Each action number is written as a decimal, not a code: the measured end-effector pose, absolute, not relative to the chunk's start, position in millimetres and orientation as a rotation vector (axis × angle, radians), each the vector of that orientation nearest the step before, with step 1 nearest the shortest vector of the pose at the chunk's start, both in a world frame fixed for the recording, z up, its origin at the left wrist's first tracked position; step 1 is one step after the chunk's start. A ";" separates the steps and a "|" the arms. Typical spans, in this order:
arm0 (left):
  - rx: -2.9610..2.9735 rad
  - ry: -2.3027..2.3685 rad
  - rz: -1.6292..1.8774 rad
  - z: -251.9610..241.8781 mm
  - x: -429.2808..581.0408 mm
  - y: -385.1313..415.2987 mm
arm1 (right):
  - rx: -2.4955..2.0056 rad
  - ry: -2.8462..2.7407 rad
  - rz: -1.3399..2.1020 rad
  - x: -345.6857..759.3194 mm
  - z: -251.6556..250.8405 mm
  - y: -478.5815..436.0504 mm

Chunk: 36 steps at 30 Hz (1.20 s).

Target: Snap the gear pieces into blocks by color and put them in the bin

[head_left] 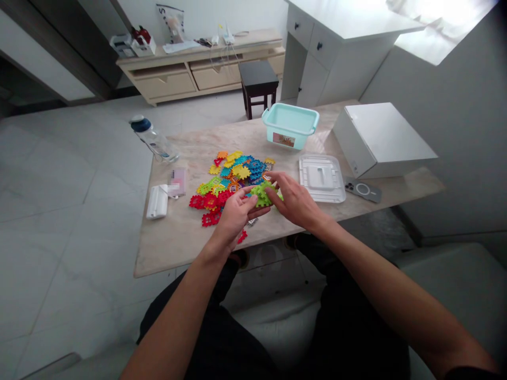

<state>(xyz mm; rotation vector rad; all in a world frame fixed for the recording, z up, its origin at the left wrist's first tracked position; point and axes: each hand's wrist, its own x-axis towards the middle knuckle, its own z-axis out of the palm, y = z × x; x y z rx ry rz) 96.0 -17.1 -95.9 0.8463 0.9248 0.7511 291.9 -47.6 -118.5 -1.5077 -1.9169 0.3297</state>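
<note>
A heap of colourful interlocking plastic tiles (pixel 233 174) lies on the marble-look table (pixel 186 237). My left hand (pixel 235 216) and my right hand (pixel 293 200) meet over the near edge of the heap, both with fingers closed on a cluster of light green tiles (pixel 262 194) held between them. Red tiles (pixel 208 203) lie just left of my left hand, and one red piece (pixel 242 237) sits by my left wrist.
A teal tub (pixel 290 125) stands at the back, its clear lid (pixel 321 178) lying right of the heap. A white box (pixel 380 138) and a phone (pixel 362 190) sit at the right. A water bottle (pixel 152 140), a white case (pixel 157 201) and a pink card (pixel 177 182) are on the left.
</note>
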 end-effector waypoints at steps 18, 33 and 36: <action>0.801 0.882 0.920 -100.9 96.6 -14.0 | -1.261 -1.325 0.947 293.0 -126.5 -38.5; 0.933 0.905 0.863 -105.2 98.9 -14.9 | -1.334 -1.208 0.902 292.2 -113.8 -44.7; 0.929 0.924 0.824 -103.6 98.3 -14.8 | -1.349 -1.225 0.882 292.8 -115.3 -42.3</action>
